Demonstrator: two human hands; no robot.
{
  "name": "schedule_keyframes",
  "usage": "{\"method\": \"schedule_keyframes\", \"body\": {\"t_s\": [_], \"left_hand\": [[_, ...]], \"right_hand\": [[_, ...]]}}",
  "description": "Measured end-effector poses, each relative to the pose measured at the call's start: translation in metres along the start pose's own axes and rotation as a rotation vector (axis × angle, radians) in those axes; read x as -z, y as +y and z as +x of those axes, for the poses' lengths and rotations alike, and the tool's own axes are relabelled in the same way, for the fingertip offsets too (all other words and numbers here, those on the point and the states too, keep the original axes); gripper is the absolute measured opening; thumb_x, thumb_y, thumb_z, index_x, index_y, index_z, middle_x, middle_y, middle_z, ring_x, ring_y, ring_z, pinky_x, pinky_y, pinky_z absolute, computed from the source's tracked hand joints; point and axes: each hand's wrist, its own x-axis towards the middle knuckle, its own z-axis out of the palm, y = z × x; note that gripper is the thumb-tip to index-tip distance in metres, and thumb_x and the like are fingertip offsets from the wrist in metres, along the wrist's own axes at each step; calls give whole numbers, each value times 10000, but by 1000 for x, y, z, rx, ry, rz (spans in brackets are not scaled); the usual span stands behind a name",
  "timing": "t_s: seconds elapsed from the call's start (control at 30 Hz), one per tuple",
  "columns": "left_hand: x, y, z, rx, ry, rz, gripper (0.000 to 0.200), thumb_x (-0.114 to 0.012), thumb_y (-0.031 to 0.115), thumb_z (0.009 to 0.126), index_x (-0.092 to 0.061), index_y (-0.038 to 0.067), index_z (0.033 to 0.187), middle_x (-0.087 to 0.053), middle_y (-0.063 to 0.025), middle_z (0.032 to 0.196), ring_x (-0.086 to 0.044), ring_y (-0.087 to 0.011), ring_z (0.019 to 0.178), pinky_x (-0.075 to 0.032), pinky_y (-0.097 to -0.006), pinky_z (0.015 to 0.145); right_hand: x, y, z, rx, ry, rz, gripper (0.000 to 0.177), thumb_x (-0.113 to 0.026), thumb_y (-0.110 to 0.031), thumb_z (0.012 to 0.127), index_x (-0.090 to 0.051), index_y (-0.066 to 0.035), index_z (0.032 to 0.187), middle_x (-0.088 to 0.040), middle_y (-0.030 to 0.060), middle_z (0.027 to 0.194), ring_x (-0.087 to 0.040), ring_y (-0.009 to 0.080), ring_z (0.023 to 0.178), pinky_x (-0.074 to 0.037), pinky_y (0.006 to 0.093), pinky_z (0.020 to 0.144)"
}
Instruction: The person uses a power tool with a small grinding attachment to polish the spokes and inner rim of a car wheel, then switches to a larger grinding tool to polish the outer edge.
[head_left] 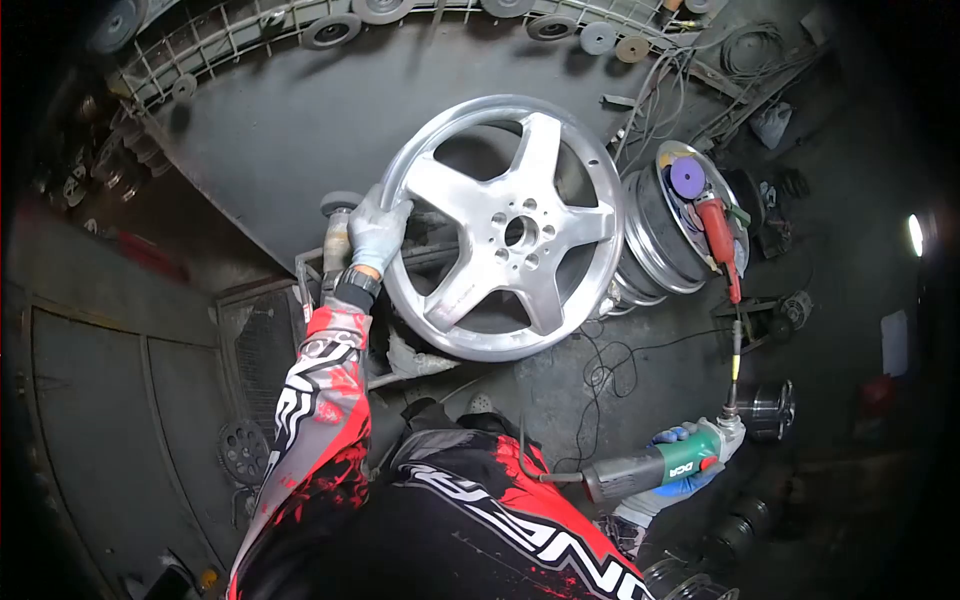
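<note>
A bare silver five-spoke alloy wheel (468,200) stands in front of me, face towards me. My left hand (378,230), in a grey glove, is closed on the wheel's left rim; the fingertips behind the rim are hidden. A cylindrical tool (337,235) with a round disc on its end lies just left of that hand. My right hand (680,488), in a blue and grey glove, is wrapped round a green and dark grey DCA power grinder (650,470) at lower right. From the grinder's head a long thin shaft (736,365) points upward, apart from the wheel.
Right of the wheel, a red angle grinder (718,235) and a purple disc (687,177) rest on stacked rims (665,240). A black cable (600,375) loops over the floor. Abrasive discs (598,38) hang on a wire rack (240,55). Another rim (768,410) stands at right.
</note>
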Motion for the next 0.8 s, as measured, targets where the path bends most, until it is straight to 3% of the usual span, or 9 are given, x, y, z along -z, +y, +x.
{"method": "schedule_keyframes", "body": {"t_s": [0.23, 0.4, 0.5, 0.57, 0.63, 0.7, 0.73, 0.77, 0.8], "left_hand": [[-12, -12, -43, 113, 91, -148, 324, -745, 258, 787, -640, 13, 972, -693, -234, 891, -677, -428, 889, -543, -475, 799], [-66, -32, -148, 375, 400, -152, 377, -745, 275, 821, -630, -25, 1020, -699, -231, 929, -691, -395, 858, -544, -471, 798], [-112, -36, -213, 498, 517, -626, 402, -713, 300, 917, -636, -57, 1088, -710, -197, 939, -685, -306, 822, -528, -421, 769], [-108, -22, -234, 548, 470, -601, 370, -709, 305, 936, -654, -54, 1004, -702, -212, 878, -677, -284, 796, -517, -399, 751], [-103, -23, -245, 610, 427, -465, 379, -689, 351, 944, -665, -26, 912, -699, -215, 825, -684, -334, 754, -525, -448, 701], [-90, -48, -250, 644, -147, -106, 299, -636, 261, 973, -651, -21, 1071, -678, -164, 867, -684, -258, 750, -533, -401, 642], [-74, -54, -259, 37, -116, 369, 227, -595, 238, 964, -651, 32, 1041, -634, -149, 782, -666, -324, 715, -530, -451, 591], [-60, -57, -264, -204, -196, 445, 142, -595, 182, 938, -651, 82, 1021, -583, -126, 729, -630, -324, 653, -533, -443, 581], [-46, -54, -269, -280, -247, 518, 134, -601, 177, 943, -651, 83, 1023, -608, -115, 761, -648, -292, 678, -544, -417, 588]], "right_hand": [[-29, 15, 8, -132, -85, 49, 793, -630, -549, 936, -336, -60, 1486, -490, 166, 1243, -547, 295, 1096, -471, 464, 964], [-44, 16, 16, -215, -127, 28, 793, -630, -537, 941, -354, 11, 1444, -508, 199, 1241, -546, 316, 1104, -464, 489, 975], [-61, 18, 18, -226, -179, -46, 777, -619, -541, 945, -370, 9, 1435, -505, 203, 1268, -547, 323, 1108, -463, 490, 985], [-55, 21, 21, -262, -146, -65, 756, -605, -540, 950, -382, -8, 1438, -501, 200, 1288, -547, 327, 1115, -462, 496, 989], [-54, 30, 28, -300, -149, -109, 738, -595, -532, 954, -385, -28, 1451, -504, 192, 1296, -549, 328, 1122, -463, 501, 988], [-48, 39, 39, -372, -181, -184, 690, -597, -489, 962, -401, -55, 1461, -516, 180, 1303, -556, 322, 1124, -466, 501, 997], [-51, 47, 39, -417, -172, -217, 668, -593, -475, 966, -410, -50, 1447, -515, 170, 1290, -550, 307, 1114, -457, 483, 1001], [-54, 55, 39, -455, -159, -248, 645, -589, -460, 969, -419, -45, 1433, -515, 160, 1277, -544, 292, 1105, -447, 466, 1006], [-48, 61, 41, -544, -189, -207, 642, -588, -443, 972, -418, -34, 1437, -521, 165, 1294, -562, 307, 1138, -457, 481, 1021]]}}
